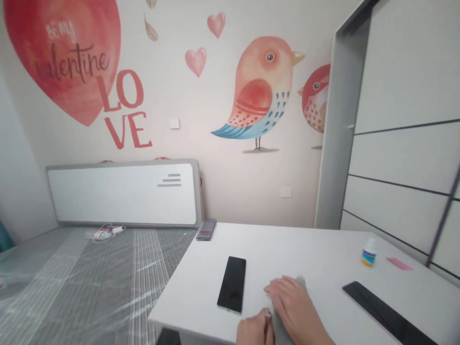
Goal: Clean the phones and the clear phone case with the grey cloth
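At the bottom of the view, my right hand [293, 304] lies over a grey cloth [301, 282] on the white table [316, 254], its fingers pointing left. Just left of it, my left hand [253, 331] grips a thin dark pen-like tool [267, 329] with a shiny metal tip. Its lower part is cut off by the frame edge. A black smartphone [232, 284] lies face up to the left of my hands, not touching them. The cloth's lower part hangs past my hands.
A long black strip [386, 311] lies at the table's right, behind it a small bottle with a blue label [369, 254] and a pink slip [398, 263]. A blurred object [206, 230] sits at the far corner. Left of the table is a plastic-covered bed [89, 282]; a wardrobe [406, 143] stands right.
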A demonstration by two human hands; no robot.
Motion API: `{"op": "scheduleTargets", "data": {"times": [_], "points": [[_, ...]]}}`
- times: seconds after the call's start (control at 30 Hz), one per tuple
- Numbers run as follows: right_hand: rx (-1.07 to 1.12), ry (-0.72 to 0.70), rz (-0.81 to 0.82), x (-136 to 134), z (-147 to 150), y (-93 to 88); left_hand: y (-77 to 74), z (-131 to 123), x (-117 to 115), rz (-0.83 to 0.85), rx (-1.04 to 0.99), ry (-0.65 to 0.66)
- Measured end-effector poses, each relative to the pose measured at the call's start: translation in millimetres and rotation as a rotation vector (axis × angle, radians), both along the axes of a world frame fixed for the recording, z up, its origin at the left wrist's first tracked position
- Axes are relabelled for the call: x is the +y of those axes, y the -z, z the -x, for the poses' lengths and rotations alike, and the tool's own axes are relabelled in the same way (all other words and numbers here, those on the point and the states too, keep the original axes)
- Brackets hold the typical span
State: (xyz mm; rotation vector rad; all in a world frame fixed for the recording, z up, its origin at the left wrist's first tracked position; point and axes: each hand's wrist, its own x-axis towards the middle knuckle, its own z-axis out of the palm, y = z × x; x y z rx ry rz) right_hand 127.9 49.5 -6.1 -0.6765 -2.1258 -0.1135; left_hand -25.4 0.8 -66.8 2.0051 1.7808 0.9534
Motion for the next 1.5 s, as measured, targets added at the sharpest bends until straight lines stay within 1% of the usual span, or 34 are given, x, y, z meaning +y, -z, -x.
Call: {"op": "scheduleTargets", "data": {"times": [0.03, 0.1, 0.13, 0.2, 0.27, 0.3, 0.37, 0.4, 0.43, 0.5, 0.53, 0.57, 0.67, 0.73, 0.8, 0.87, 0.93, 1.0, 1.1, 1.17, 1.2, 1.27, 1.33, 1.4, 1.43, 1.5], "points": [[-0.029, -0.069, 0.024, -3.4, -0.4, -2.6, 2.4, -0.2, -1.9, -0.016, 0.031, 0.025], [-0.084, -0.164, 0.068, -6.1, -3.7, -7.1, -0.7, -2.6, -10.0, -0.049, 0.048, 0.057], [-0.07, -0.137, 0.069, -5.7, -6.1, -8.4, -5.5, -4.4, -15.0, -0.059, 0.032, 0.058], [-0.065, -0.004, 0.098, -4.5, -10.2, -8.3, -17.8, -8.2, -23.9, -0.114, -0.032, 0.019], [-0.067, 0.034, 0.143, -8.2, -11.0, -5.5, -27.7, -10.3, -28.8, -0.212, -0.022, 0.031], [-0.085, 0.025, 0.166, -12.1, -10.3, -4.3, -30.4, -10.4, -29.9, -0.211, -0.021, 0.033], [-0.173, -0.01, 0.205, -20.4, -8.8, -4.9, -31.8, -9.4, -30.4, -0.205, -0.018, 0.053], [-0.23, 0.0, 0.204, -23.3, -9.0, -6.9, -31.1, -8.5, -30.3, -0.193, -0.022, 0.066], [-0.265, 0.057, 0.223, -24.8, -9.9, -9.4, -30.1, -7.7, -30.1, -0.184, -0.027, 0.084], [-0.251, 0.18, 0.263, -25.7, -12.1, -13.8, -27.7, -6.5, -29.4, -0.174, -0.038, 0.115], [-0.251, 0.221, 0.279, -26.3, -12.5, -14.4, -26.4, -6.0, -28.9, -0.182, -0.039, 0.127], [-0.264, 0.232, 0.29, -27.6, -11.9, -13.4, -25.0, -5.5, -28.3, -0.198, -0.038, 0.135], [-0.337, 0.171, 0.306, -32.5, -9.3, -2.2, -22.0, -2.9, -26.8, -0.26, -0.032, 0.158], [-0.427, 0.143, 0.342, -30.6, -14.1, 8.3, -23.5, -0.2, -27.2, -0.279, 0.04, 0.214], [-0.466, 0.193, 0.354, -22.9, -25.4, 17.6, -29.1, 2.4, -29.4, -0.261, 0.195, 0.258], [-0.49, 0.277, 0.328, -14.6, -36.0, 25.0, -36.9, 3.7, -32.8, -0.206, 0.336, 0.27], [-0.512, 0.334, 0.294, -11.4, -37.9, 30.3, -43.7, 3.5, -36.0, -0.15, 0.37, 0.274], [-0.51, 0.321, 0.289, -14.5, -29.6, 32.4, -46.9, 2.7, -37.6, -0.122, 0.332, 0.269], [-0.463, 0.191, 0.327, -23.0, -14.2, 27.3, -44.9, 2.6, -37.0, -0.116, 0.214, 0.186], [-0.375, 0.101, 0.374, -25.5, -16.0, 18.9, -41.1, 3.3, -36.1, -0.135, 0.143, 0.138], [-0.299, 0.09, 0.393, -25.7, -22.1, 14.4, -39.1, 3.6, -35.9, -0.151, 0.127, 0.127], [-0.116, 0.149, 0.403, -25.8, -41.1, 7.1, -35.4, 3.3, -36.2, -0.191, 0.125, 0.119], [-0.006, 0.221, 0.393, -28.9, -59.5, 5.4, -32.4, 1.9, -36.8, -0.228, 0.143, 0.105], [-0.052, 0.228, 0.405, -38.6, -66.0, 10.2, -30.3, 0.0, -37.1, -0.241, 0.158, 0.084], [-0.115, 0.212, 0.418, -46.0, -63.1, 14.1, -29.6, -0.7, -37.0, -0.237, 0.165, 0.076], [-0.24, 0.152, 0.429, -63.1, -47.6, 21.4, -28.6, -1.3, -36.3, -0.21, 0.179, 0.072]]}}
